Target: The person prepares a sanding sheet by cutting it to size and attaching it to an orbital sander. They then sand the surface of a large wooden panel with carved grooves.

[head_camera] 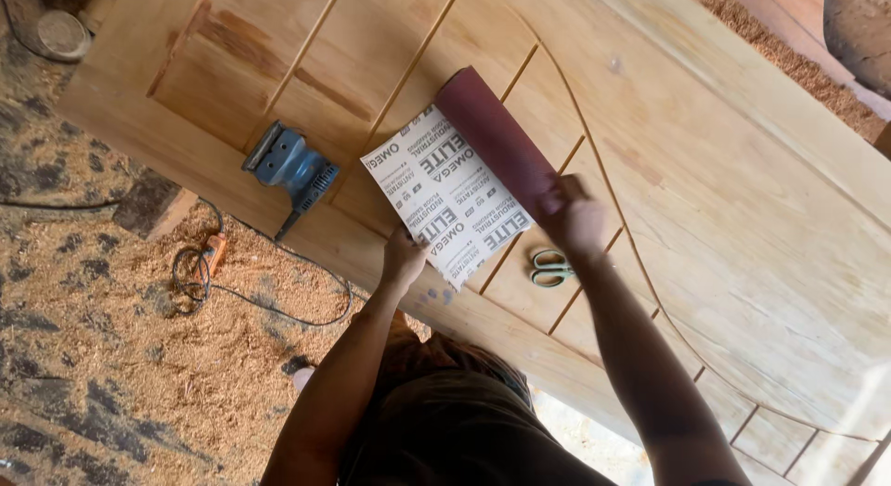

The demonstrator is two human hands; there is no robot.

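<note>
A sandpaper sheet [445, 194] lies on a large wooden door panel [724, 189]. Its white printed back faces up, and one edge is folded over so the dark red gritty side shows. My left hand [404, 259] pinches the sheet's near edge. My right hand [575, 217] grips the near end of the red folded strip and presses it on the wood. Small scissors with pale green handles [550, 268] rest on the panel between my two forearms.
A blue electric sander [288, 166] sits on the panel left of the sheet. Its cable [278, 310] trails onto the sawdust-covered floor [111, 356] towards an orange plug [215, 252]. A round metal object [60, 31] lies at the top left.
</note>
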